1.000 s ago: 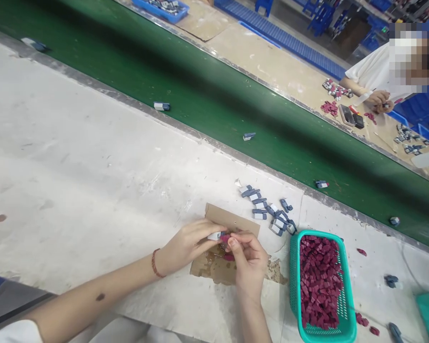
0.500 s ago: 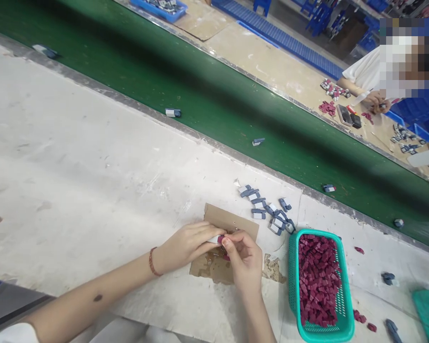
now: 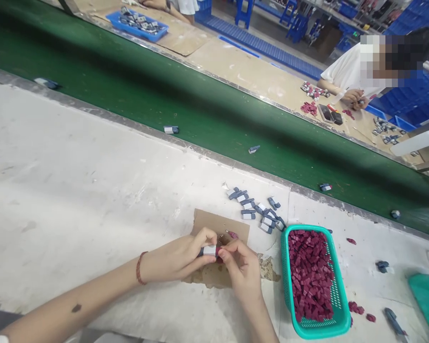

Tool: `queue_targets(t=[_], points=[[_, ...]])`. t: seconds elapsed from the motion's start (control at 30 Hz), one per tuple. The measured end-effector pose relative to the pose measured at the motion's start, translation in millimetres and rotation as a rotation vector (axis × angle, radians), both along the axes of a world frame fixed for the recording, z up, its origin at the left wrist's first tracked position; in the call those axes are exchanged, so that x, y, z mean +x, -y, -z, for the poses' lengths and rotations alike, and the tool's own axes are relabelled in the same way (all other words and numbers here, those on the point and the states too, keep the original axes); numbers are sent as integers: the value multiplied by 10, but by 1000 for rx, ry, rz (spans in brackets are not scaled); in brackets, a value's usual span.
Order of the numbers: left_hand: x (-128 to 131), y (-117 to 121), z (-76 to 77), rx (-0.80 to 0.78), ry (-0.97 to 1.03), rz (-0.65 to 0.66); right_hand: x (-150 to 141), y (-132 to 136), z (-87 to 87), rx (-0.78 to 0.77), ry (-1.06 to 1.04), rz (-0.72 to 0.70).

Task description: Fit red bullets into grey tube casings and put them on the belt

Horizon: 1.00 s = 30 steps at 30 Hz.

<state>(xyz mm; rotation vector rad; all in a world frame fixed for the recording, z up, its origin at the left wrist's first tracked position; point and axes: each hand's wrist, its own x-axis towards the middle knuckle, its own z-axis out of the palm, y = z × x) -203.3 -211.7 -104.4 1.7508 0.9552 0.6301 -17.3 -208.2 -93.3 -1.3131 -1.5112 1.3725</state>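
Closed around a small grey and dark-blue plastic part (image 3: 209, 250) is my left hand (image 3: 177, 257), fingers and thumb on either side of it. At the part's right end, my right hand (image 3: 246, 269) pinches a small maroon piece (image 3: 218, 251), mostly covered by its fingertips. Whether that piece sits inside the part I cannot tell. Both hands are over a stained piece of cardboard (image 3: 214, 220), where another maroon piece (image 3: 232, 235) lies. Behind the cardboard is a loose cluster of blue-grey parts (image 3: 266, 221).
A green basket (image 3: 286, 281) of maroon pieces (image 3: 309, 276) stands to the right. Beyond the worktable (image 3: 93, 181) runs a green conveyor belt (image 3: 207, 114) carrying scattered parts. Across it a co-worker (image 3: 346, 71) handles small pieces. Another green container (image 3: 427, 290) stands far right.
The part has turned in my left hand, showing its grey face and dark-blue end. My right hand stays at its right end. The camera view has shifted slightly.
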Motion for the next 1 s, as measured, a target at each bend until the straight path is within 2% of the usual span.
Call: queue_targets(t=[0.1,0.2,0.27,0.33,0.37,0.47,0.53,0.63,0.8,0.9,1.0], points=[[67,-166,-86,6,-84,81,77,4,-24,12,9,41],[127,-545,-142,27,-165,135,269,43,-103,92,109,137],[143,-922,-132,98,-201,34,492,89,-160,160,206,229],[141,-1354,-78,238,-281,-196,782,138,-195,225,336,339],[139,-1570,-40,271,-303,-265,940,159,-200,254,421,392],[169,-2123,85,325,-351,-384,1374,182,-166,320,704,482],[251,-2364,148,368,-376,-437,1567,160,-119,362,866,459],[503,-2541,191,441,-385,-451,1683,84,-51,418,1062,375],[1149,-2622,216,462,-338,-287,1692,-27,-17,480,1185,306],[1477,-2654,237,387,-295,-251,1717,-19,-51,481,1035,320],[1649,-2672,236,277,-221,-272,1713,54,-116,380,764,394]])
